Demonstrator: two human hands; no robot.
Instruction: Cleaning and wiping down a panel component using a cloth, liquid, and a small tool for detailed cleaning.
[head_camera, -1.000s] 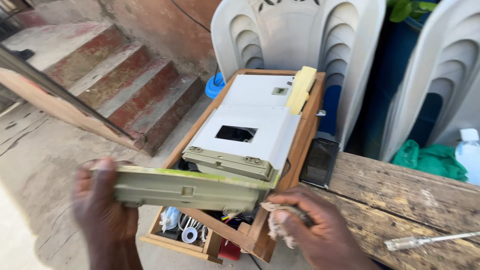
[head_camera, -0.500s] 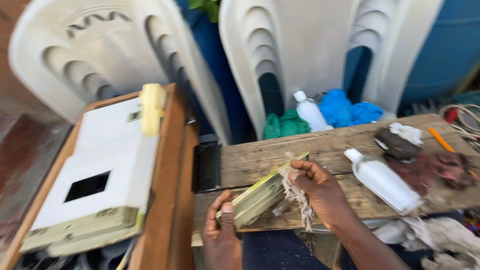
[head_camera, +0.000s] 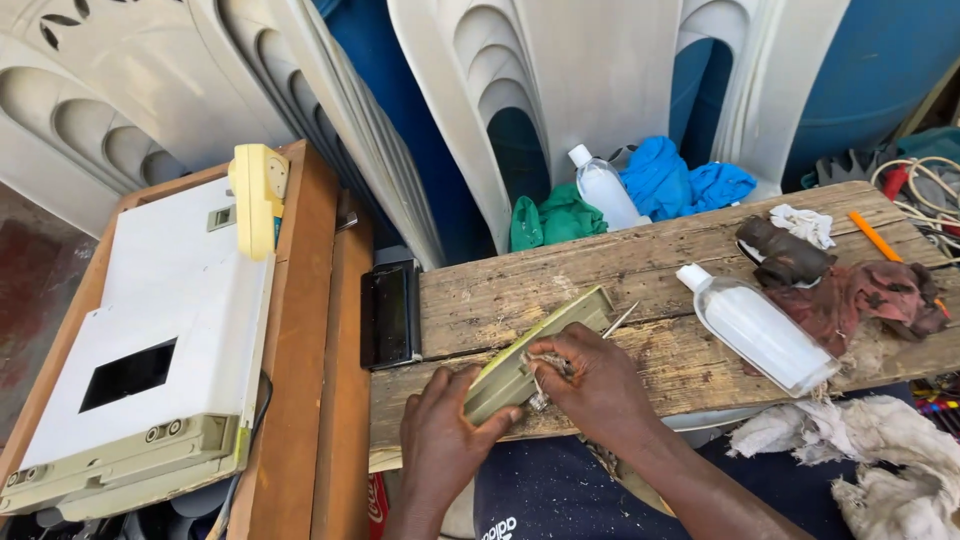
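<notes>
Fingers of the left hand (head_camera: 440, 440) are curled around the near end of a yellowed plastic panel (head_camera: 535, 345), which lies slanted on the wooden plank (head_camera: 640, 270) at lower centre. Just to the right, the right hand (head_camera: 590, 385) is closed on a wad of rag (head_camera: 545, 362) pressed onto the panel, a thin metal tool (head_camera: 620, 320) projecting beyond it. A slip could be caused by hard rubbing: the panel might be pushed off the plank's near edge, or the clear bottle (head_camera: 760, 330) lying at right might be knocked.
</notes>
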